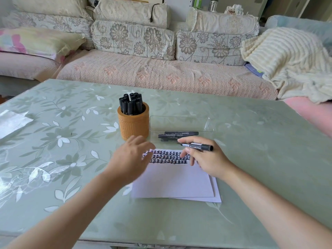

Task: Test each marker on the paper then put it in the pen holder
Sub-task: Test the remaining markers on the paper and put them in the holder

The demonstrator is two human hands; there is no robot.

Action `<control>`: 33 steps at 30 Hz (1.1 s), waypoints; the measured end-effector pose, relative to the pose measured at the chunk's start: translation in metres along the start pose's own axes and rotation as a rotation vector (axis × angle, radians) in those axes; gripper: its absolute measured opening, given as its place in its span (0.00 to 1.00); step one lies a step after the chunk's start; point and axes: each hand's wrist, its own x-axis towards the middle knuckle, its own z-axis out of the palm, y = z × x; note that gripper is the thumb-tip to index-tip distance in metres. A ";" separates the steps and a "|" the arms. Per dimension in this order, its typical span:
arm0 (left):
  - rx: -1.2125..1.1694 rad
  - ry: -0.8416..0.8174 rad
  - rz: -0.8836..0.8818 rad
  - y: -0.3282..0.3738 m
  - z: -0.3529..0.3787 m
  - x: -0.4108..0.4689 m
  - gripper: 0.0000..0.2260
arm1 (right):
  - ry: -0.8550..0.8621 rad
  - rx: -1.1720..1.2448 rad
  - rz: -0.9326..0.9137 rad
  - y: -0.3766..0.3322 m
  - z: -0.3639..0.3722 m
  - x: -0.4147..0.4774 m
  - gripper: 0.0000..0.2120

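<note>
Marker [196,146] (writing unreadable) in right hand [208,161]

— What stands behind the bench [251,123]?
— A long sofa [161,76] with a pinkish quilted seat cover and grey-flowered back cushions [133,40].
— And at its ends?
— A cream ribbed blanket [287,58] heaped on the right, and a pale pillow [36,40] with pink flowers on the left.
— The bench top?
— Green and glossy, printed with white leaves and blooms. Daylight glares off its left side.
</note>
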 end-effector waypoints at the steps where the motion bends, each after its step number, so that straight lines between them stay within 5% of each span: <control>1: 0.024 0.012 -0.069 -0.008 -0.003 0.000 0.07 | -0.041 -0.029 -0.002 -0.002 0.000 0.001 0.17; 5: 0.120 -0.040 -0.265 -0.030 -0.006 -0.003 0.11 | -0.191 -0.004 0.053 -0.010 0.004 0.007 0.27; 9: 0.170 -0.103 -0.362 -0.036 -0.003 -0.005 0.13 | -0.260 0.171 0.174 -0.021 0.008 0.012 0.23; 13: 0.147 -0.128 -0.392 -0.041 -0.005 -0.003 0.10 | -0.222 -0.061 0.119 -0.021 0.010 0.014 0.14; 20: -0.044 0.039 -0.246 -0.025 -0.019 0.003 0.07 | -0.055 -0.331 0.000 -0.011 0.014 0.018 0.11; 33: -0.140 -0.011 -0.076 0.002 -0.020 -0.002 0.05 | -0.040 -0.491 -0.052 -0.024 0.021 0.010 0.09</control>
